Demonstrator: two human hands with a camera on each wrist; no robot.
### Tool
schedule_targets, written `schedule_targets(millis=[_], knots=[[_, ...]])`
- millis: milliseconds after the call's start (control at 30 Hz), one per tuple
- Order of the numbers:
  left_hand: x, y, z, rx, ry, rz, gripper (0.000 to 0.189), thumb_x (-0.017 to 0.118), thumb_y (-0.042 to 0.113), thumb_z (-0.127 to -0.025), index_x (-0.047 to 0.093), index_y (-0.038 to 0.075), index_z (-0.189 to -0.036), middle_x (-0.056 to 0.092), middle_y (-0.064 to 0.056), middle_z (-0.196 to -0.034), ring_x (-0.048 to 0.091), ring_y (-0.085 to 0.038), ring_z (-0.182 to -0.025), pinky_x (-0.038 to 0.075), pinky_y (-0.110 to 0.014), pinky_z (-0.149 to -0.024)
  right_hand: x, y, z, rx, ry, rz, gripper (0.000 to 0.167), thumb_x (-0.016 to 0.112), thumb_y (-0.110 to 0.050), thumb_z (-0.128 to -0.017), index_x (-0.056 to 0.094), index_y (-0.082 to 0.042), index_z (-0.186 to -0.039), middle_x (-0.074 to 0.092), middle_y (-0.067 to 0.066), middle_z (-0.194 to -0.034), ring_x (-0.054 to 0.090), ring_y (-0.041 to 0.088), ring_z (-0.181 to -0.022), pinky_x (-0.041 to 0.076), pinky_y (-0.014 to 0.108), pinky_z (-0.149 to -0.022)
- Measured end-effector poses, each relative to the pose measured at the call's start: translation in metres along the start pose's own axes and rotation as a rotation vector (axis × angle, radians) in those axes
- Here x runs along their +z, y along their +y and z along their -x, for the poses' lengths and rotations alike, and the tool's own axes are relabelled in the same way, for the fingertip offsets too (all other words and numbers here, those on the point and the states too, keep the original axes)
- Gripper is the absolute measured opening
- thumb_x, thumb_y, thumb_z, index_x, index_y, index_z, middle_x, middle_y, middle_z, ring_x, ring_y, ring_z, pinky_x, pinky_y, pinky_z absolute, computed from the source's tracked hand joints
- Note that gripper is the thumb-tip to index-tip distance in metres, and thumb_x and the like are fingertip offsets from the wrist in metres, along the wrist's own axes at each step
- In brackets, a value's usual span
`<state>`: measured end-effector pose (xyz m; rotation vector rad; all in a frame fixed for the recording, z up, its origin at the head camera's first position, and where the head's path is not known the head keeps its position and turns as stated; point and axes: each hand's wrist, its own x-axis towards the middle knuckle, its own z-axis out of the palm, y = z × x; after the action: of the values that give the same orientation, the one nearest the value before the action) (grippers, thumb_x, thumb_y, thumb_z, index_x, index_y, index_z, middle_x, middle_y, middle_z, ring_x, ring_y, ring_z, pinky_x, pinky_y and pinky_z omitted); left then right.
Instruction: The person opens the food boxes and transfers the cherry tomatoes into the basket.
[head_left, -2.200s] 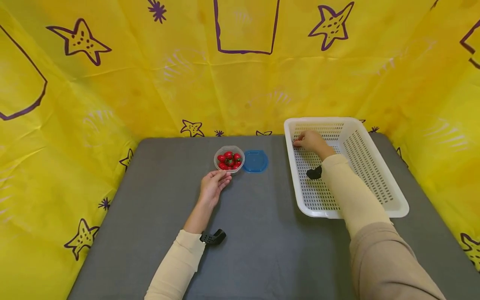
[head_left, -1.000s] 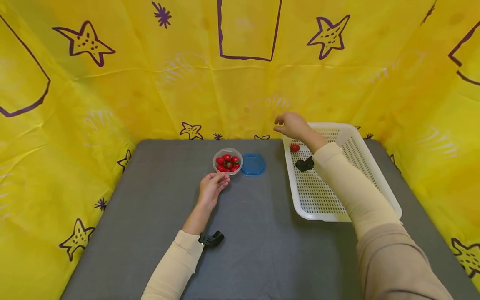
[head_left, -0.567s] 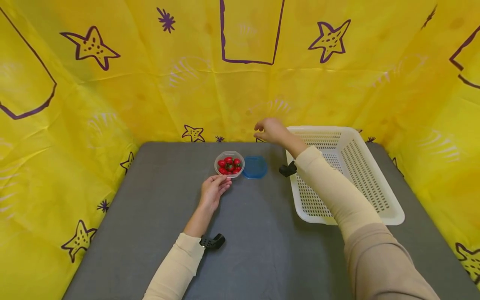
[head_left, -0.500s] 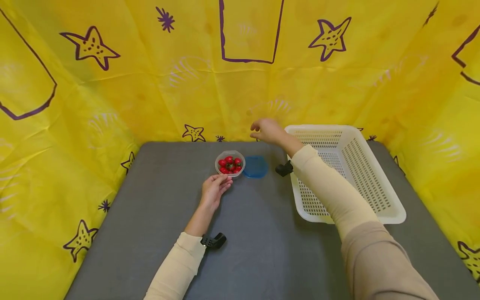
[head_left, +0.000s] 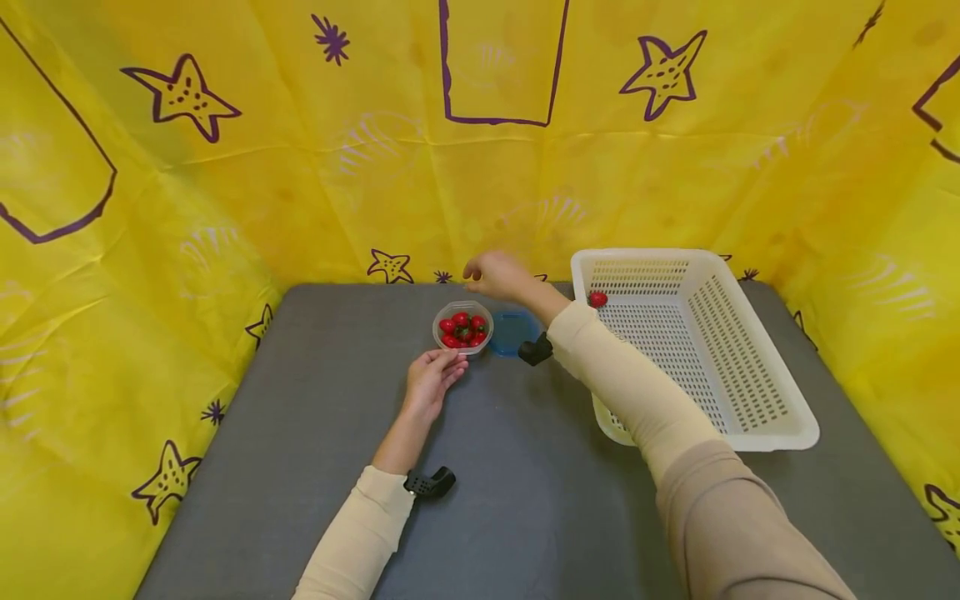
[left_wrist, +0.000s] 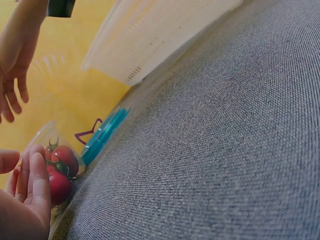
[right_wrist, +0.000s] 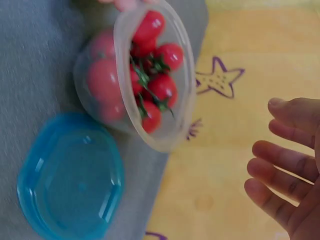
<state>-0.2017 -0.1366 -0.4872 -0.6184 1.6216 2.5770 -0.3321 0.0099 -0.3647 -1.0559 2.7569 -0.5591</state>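
A clear plastic container [right_wrist: 120, 65] filled with several red cherry tomatoes [head_left: 462, 329] stands at the back middle of the table. My left hand [head_left: 431, 382] holds its near rim between thumb and fingers. Just beyond and above the container hovers my right hand [head_left: 497, 275]; in the right wrist view its fingers [right_wrist: 282, 160] are spread and relaxed, with nothing in them. A blue lid [head_left: 512, 329] lies flat on the table, right beside the container. One cherry tomato [head_left: 597, 299] sits in the far left corner of the white basket [head_left: 780, 437].
The perforated white basket takes up the right side of the grey table [head_left: 315, 400]. A yellow cloth backdrop [head_left: 300, 167] with starfish drawings rises behind the table and along both sides. My right forearm passes over the basket's left edge.
My right hand has let go of a cherry tomato in the basket and moved left, out over the lid to the container. The left hand keeps its place at the rim.
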Motion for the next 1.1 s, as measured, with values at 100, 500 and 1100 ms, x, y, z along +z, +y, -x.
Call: schedule_targets(millis=[100,500,1100], knots=[[0.0,-0.002,0.0,0.01,-0.013,0.007,0.005,0.059,0.007,-0.096,0.056,0.003,-0.097,0.072,0.001,-0.074,0.07,-0.01,-0.067,0.059,-0.023,-0.071,0.013,-0.004,-0.002,-0.019,-0.021,-0.018,0.029,0.065,-0.02,-0.094,0.067,-0.003,-0.117,0.071,0.013,-0.111,0.065,0.027,-0.102,0.053,0.037,-0.093],[-0.001,-0.003,-0.001,0.011,-0.029,0.02,0.005,0.058,0.004,-0.096,0.053,0.003,-0.099,0.071,0.002,-0.073,0.07,-0.01,-0.067,0.059,-0.022,-0.07,0.053,-0.015,-0.006,-0.017,-0.077,-0.018,0.027,0.065,-0.022,-0.094,0.069,-0.005,-0.115,0.07,0.011,-0.108,0.064,0.025,-0.098,0.053,0.036,-0.091],[0.0,0.001,-0.003,0.004,-0.032,0.027,0.008,0.059,0.005,-0.096,0.053,0.001,-0.098,0.071,0.002,-0.073,0.07,-0.009,-0.068,0.058,-0.02,-0.069,0.079,-0.023,-0.011,0.008,-0.009,0.059,0.022,0.065,-0.018,-0.092,0.071,-0.01,-0.111,0.072,0.007,-0.103,0.063,0.023,-0.093,0.053,0.035,-0.086]])
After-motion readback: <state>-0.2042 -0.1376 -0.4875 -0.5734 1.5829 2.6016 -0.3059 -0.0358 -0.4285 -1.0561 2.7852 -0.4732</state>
